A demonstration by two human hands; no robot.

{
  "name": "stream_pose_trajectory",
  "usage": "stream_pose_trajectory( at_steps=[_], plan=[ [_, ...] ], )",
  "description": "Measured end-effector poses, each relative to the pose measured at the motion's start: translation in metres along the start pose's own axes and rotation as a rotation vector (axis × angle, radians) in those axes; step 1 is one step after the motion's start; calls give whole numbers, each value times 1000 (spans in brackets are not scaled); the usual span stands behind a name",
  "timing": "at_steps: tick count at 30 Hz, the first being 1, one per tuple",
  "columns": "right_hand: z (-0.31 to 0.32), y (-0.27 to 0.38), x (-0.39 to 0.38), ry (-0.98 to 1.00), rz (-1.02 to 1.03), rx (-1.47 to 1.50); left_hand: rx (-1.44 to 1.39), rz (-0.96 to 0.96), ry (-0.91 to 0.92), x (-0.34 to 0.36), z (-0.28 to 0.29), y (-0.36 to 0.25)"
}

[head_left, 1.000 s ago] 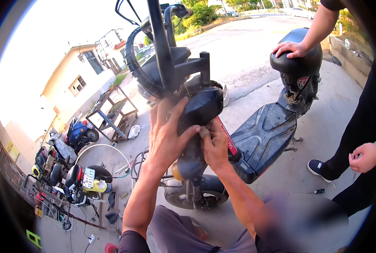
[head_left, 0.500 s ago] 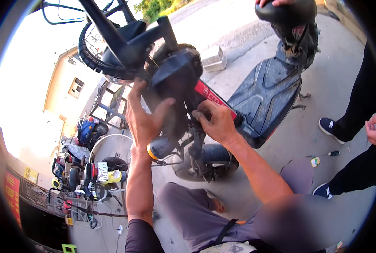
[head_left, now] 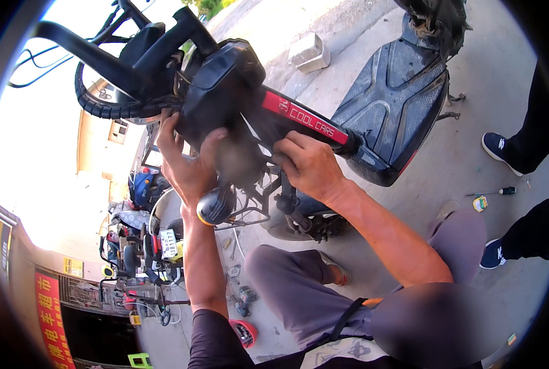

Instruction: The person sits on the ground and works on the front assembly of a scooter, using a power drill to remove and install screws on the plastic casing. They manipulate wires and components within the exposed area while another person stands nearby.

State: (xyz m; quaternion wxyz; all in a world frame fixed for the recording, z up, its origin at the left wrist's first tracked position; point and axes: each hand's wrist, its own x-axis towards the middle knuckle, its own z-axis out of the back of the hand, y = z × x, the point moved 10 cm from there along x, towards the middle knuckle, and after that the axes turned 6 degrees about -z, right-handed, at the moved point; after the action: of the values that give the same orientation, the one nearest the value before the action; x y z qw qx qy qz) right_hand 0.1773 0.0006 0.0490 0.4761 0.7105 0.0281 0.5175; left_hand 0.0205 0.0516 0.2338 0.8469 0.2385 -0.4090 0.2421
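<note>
Left hand: the left hand (head_left: 188, 163) is raised with its fingers spread and curled up around the lower edge of the black front cover (head_left: 222, 92) of the scooter, the thumb out to one side; it grips the cover from beneath.
Right hand: the right hand (head_left: 308, 166) is closed in a loose fist on the dark frame parts just under the red strip (head_left: 302, 118), knuckles up; what the fingertips pinch is hidden, so I cannot tell.
Front cover: sits directly above the left hand, touching its fingertips, and just to the left of the right hand.
Red strip: runs along the scooter's body right above the right hand's knuckles, slanting down away from the left hand.
Headlamp: a round dark headlamp (head_left: 216, 206) with a yellow rim hangs just below the left hand's wrist, beside the forearm.
Front tyre: the front tyre (head_left: 102, 106) curves above and to the left of the left hand, near it.
Footboard: the grey footboard (head_left: 394, 101) lies beyond the right hand, up and to its right.
Screwdriver: a screwdriver (head_left: 496, 192) lies on the concrete ground (head_left: 453, 166), well apart from the right hand.
Bystander: two dark shoes (head_left: 501, 150) of another person stand far to the right of both hands.
Parked scooters: several parked scooters (head_left: 145, 246) stand below and left of the left forearm.
</note>
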Motion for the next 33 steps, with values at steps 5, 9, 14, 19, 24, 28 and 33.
stream_pose_trajectory(
  at_steps=[5,9,14,19,24,28,33],
  plan=[
    [1,-4,-8,-67,-10,103,-212,29,-106,-2,2,2],
    [-11,-5,-19,-48,-165,271,-317,76,-143,0,2,8],
    [-24,9,-35,-94,-123,83,-348,105,-174,-4,-1,12],
    [-23,12,-37,-135,74,-99,-323,107,-194,-5,-1,14],
    [-21,3,-29,-168,-94,-12,-327,132,-243,-4,0,16],
    [-31,-11,-25,-137,-342,27,-262,152,-240,-5,-1,16],
    [-21,-14,-23,-171,-269,133,-272,97,-279,0,2,15]
  ],
)
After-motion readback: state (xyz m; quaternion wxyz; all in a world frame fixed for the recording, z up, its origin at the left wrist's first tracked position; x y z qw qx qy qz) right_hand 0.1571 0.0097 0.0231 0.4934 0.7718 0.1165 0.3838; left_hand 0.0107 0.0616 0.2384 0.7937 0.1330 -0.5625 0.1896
